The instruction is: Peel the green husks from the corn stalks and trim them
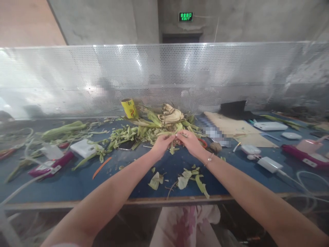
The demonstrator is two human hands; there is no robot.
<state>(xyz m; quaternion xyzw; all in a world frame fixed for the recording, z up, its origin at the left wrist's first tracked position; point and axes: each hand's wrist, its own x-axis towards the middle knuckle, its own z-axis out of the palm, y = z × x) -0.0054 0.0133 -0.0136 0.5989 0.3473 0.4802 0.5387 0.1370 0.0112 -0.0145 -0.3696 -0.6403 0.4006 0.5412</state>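
Observation:
My left hand (163, 144) and my right hand (190, 141) meet fingertip to fingertip over the middle of the blue table (144, 159). Both are closed in a pinch on what looks like a small green plant strip, largely hidden by the fingers. Just beyond them spreads a heap of green leafy strips (145, 132), topped by dry, pale husks (171, 115). Torn leaf pieces (183, 180) lie between my forearms near the table's front edge. Beside my right hand is a red-orange loop (203, 142), partly covered.
A yellow tube (130, 108) stands behind the heap, before a perforated metal screen (149, 68). A phone (127, 145), a white box (86, 148) and a purple power strip (51, 164) lie left. Cardboard (231, 125), a white charger (269, 164) with cable and another purple strip (305, 156) are right.

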